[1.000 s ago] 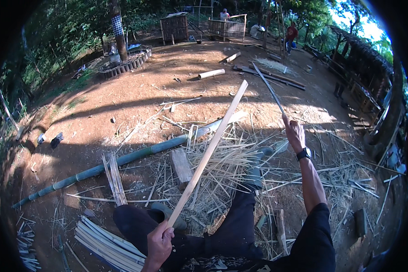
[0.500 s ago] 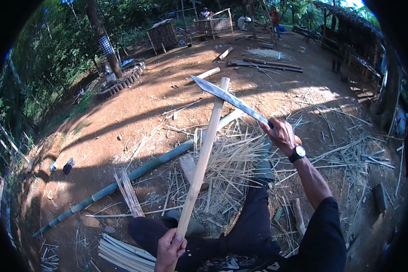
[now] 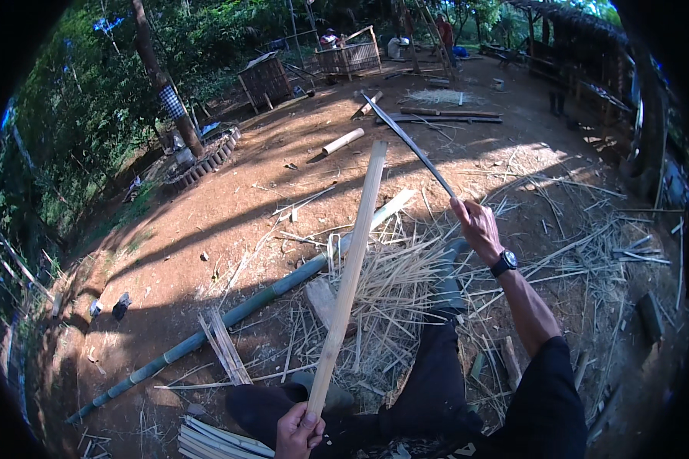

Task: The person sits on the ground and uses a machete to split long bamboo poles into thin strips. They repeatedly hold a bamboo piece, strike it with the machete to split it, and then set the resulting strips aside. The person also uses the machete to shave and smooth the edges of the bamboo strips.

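Observation:
My left hand (image 3: 298, 432) is closed round the lower end of a pale split bamboo slat (image 3: 350, 283), which leans up and away from me. In my right hand (image 3: 478, 229), its fingers wrapped round the handle, is a machete (image 3: 412, 143) with a long pointed blade. The blade slants up to the left, apart from the slat's top end. A watch sits on my right wrist. Beneath the slat, a heap of thin bamboo strips (image 3: 398, 279) covers the ground, and a long green bamboo pole (image 3: 237, 312) lies slantwise.
Split slats (image 3: 199, 440) are bundled by my left leg. A wooden block (image 3: 321, 300) lies near the strips. Farther off are a short bamboo piece (image 3: 343, 141), dark planks (image 3: 452, 116), woven bamboo pens (image 3: 348, 59), a tree trunk (image 3: 155, 69) and other people.
The machete has lifted off the slat's top end, its tip swinging up and right. My left hand still grips the slat. The view has shifted slightly.

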Available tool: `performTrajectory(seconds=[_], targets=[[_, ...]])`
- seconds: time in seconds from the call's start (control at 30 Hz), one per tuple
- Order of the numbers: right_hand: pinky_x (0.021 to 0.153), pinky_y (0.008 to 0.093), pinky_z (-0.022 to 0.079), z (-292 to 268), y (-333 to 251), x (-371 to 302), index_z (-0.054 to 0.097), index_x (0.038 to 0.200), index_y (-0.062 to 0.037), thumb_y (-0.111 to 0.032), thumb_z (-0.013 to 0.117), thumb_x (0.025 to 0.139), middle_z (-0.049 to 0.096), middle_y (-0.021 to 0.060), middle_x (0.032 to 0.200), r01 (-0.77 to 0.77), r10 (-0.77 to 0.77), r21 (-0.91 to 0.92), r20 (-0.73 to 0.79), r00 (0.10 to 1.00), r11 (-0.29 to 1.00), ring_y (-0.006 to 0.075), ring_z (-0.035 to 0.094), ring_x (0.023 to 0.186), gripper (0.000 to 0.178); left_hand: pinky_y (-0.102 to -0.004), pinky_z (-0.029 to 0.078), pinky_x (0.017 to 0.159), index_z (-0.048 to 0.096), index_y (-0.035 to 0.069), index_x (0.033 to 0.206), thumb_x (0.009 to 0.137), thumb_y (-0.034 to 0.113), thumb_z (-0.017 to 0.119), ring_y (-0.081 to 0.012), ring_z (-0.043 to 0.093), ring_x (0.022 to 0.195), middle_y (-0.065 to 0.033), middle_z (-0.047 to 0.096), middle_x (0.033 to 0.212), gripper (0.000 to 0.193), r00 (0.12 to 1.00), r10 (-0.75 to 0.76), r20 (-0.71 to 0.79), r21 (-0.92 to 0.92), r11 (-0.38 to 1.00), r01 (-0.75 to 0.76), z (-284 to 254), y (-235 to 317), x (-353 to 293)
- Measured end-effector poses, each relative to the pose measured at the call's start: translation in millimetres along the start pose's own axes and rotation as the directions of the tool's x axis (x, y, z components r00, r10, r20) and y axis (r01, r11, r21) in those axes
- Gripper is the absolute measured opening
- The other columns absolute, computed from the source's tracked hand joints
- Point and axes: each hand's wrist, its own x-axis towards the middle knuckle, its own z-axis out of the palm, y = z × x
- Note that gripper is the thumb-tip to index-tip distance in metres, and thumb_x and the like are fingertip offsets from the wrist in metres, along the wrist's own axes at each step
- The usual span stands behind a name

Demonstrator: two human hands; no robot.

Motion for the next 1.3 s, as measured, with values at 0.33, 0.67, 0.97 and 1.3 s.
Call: performTrajectory(seconds=[0.33, 0.67, 0.97, 1.3], targets=[[0.054, 0.0440, 0.044, -2, -7, -20, 0.052, 0.073, -0.0016, -0.052, 0.058, 0.087, 0.053, 0.0147, 0.058, 0.407, -0.409, -0.168, 0.023, 0.912, 0.898, 0.0349, 0.058, 0.058, 0.052, -0.0215, 0.031, 0.037, 0.052, -0.005, 0.114, 0.096, 0.025, 0.055, -0.0068, 0.036, 0.040, -0.0068, 0.049, 0.063, 0.035, 0.992, -0.059, 0.107, -0.120, 0.990, 0.072, -12, -2, 3], [0.052, 0.0423, 0.044, -10, -17, -32, 0.053, 0.071, -0.0029, -0.053, 0.060, 0.086, 0.053, 0.0163, 0.058, 0.362, -0.364, -0.153, 0.014, 0.931, 0.919, 0.0345, 0.059, 0.056, 0.053, -0.0210, 0.030, 0.037, 0.052, -0.004, 0.116, 0.096, 0.027, 0.055, -0.0063, 0.035, 0.040, -0.0062, 0.049, 0.063, 0.038, 0.996, -0.044, 0.080, -0.118, 0.992, 0.054, -10, 1, 6], [0.050, 0.0405, 0.041, -21, 19, 43, 0.051, 0.059, 0.0007, -0.069, 0.045, 0.087, 0.047, 0.0122, 0.048, -0.163, 0.163, -0.066, -0.005, 0.987, 0.984, 0.0263, 0.053, 0.048, 0.075, -0.0207, 0.031, 0.038, 0.052, -0.005, 0.115, 0.095, 0.028, 0.057, -0.0074, 0.039, 0.041, -0.0074, 0.051, 0.064, 0.039, 0.991, -0.012, 0.131, -0.088, 0.996, 0.024, -3, -8, 3], [0.038, 0.0215, 0.040, 20, -104, -33, 0.062, 0.094, 0.0050, -0.029, 0.061, 0.093, 0.060, 0.0057, 0.065, -0.369, 0.059, 0.779, 0.396, 0.916, 0.507, 0.0057, 0.047, 0.042, 0.034, -0.0189, 0.038, 0.041, 0.048, -0.001, 0.117, 0.099, 0.025, 0.049, -0.0073, 0.049, 0.051, -0.0064, 0.055, 0.079, 0.032, 0.963, 0.229, 0.144, -0.126, 0.969, -0.212, 51, 56, 87]])
